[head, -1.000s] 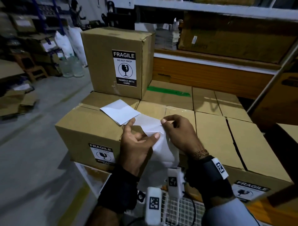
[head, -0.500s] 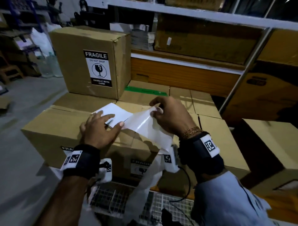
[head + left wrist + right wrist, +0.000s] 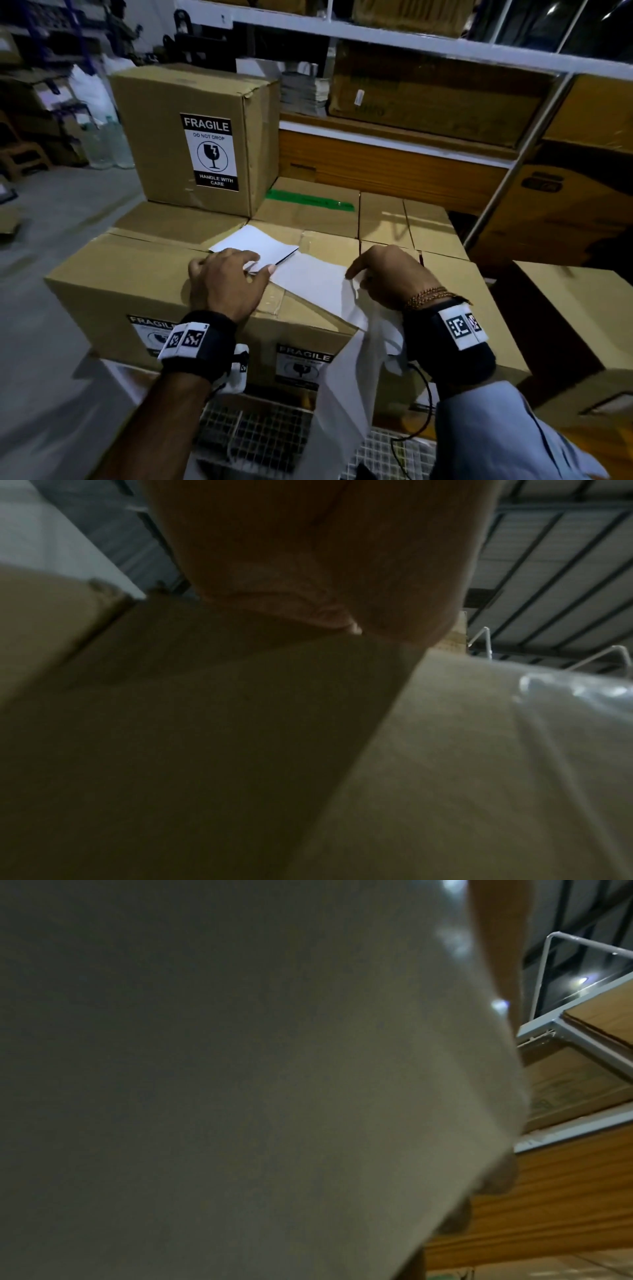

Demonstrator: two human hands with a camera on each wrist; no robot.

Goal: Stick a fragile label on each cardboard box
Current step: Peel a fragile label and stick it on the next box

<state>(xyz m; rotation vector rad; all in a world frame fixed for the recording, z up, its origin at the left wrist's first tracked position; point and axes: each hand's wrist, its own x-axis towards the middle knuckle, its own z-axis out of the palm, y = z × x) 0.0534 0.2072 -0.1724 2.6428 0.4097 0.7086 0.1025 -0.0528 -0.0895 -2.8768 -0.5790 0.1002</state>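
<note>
My left hand (image 3: 227,281) lies flat on the white label sheet (image 3: 260,245), fingers (image 3: 255,257) straight, pressing it onto the top of the near cardboard box (image 3: 137,274). My right hand (image 3: 390,277) pinches the edge of the peeled backing paper (image 3: 346,342) — it trails down over the box front. The tall box (image 3: 191,137) behind already wears a fragile label (image 3: 209,152).
</note>
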